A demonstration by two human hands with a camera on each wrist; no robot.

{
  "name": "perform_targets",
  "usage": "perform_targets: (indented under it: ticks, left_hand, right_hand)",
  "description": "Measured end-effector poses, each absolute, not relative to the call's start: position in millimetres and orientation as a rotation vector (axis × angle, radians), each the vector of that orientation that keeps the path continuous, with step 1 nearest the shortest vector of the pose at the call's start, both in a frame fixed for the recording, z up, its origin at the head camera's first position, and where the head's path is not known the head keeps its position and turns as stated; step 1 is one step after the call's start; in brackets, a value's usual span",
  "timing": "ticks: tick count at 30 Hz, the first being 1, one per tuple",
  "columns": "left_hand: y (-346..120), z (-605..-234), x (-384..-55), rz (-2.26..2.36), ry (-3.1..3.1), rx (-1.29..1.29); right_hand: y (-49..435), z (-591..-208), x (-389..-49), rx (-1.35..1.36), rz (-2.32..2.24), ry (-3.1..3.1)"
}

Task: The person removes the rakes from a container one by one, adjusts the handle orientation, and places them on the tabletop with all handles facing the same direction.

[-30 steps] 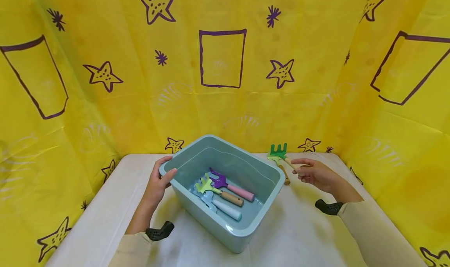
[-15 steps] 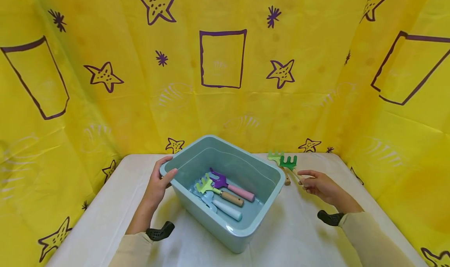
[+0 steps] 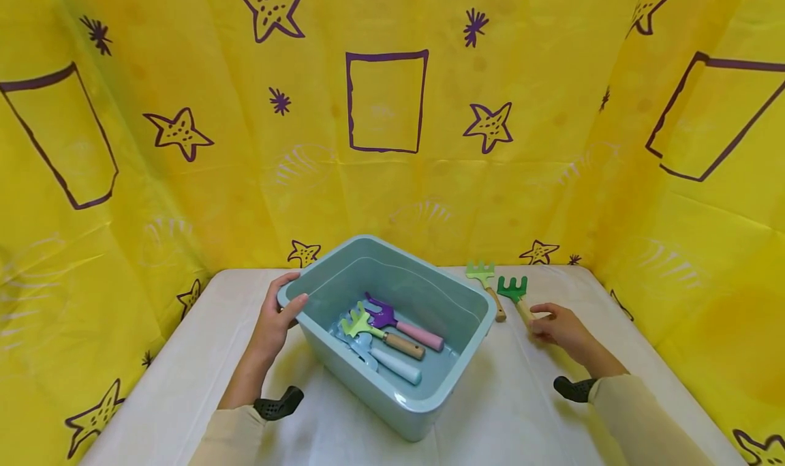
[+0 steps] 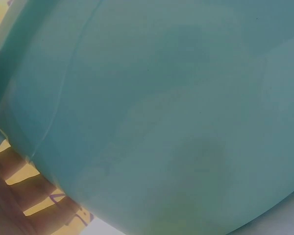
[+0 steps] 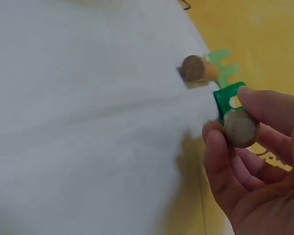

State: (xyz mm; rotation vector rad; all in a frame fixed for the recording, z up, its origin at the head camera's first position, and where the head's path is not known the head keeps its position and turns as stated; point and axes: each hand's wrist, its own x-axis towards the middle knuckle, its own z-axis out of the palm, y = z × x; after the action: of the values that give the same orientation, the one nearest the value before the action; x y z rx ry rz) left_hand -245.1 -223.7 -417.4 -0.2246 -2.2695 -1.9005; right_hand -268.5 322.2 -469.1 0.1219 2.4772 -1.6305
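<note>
My left hand (image 3: 276, 319) grips the left corner of a blue-green plastic tub (image 3: 441, 299), thumb over the rim and fingers outside. In the right wrist view, my right hand (image 5: 269, 161) pinches the wooden handle of a dark green toy rake (image 3: 512, 287) between thumb and fingers. Left of that rake lies a light green rake (image 3: 487, 285) with a wooden handle. Inside the tub are a purple rake with a pink handle (image 3: 420, 335), a light green rake with a wooden handle (image 3: 403, 345) and a light blue tool (image 3: 395, 367), its head partly covered.
A white-covered table (image 3: 490, 411) bears the tub and the rakes. Yellow curtains (image 3: 380, 180) printed with starfish enclose its back and both sides. The tub stands at an angle, between my two arms.
My right hand has carried the dark green rake rightward and toward me, from over the light green rake to a spot beside it. The left hand and the tub have stayed put.
</note>
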Motion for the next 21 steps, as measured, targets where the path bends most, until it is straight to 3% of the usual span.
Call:
perform_targets:
  ticks: [7,16,21]
  left_hand:
    - [-223,-416,-245,-1.896,-2.269,-0.227]
    - [-222,-414,-243,-1.904,-2.26,-0.23]
    - [-222,-414,-242,-1.919,-2.249,-0.237]
  right_hand:
    - [319,-471,-260,0.164,-1.095,2.833]
    - [315,-477,-254,0.037,-0.924,3.005]
    - [309,-478,-255,0.094,-0.961,2.998]
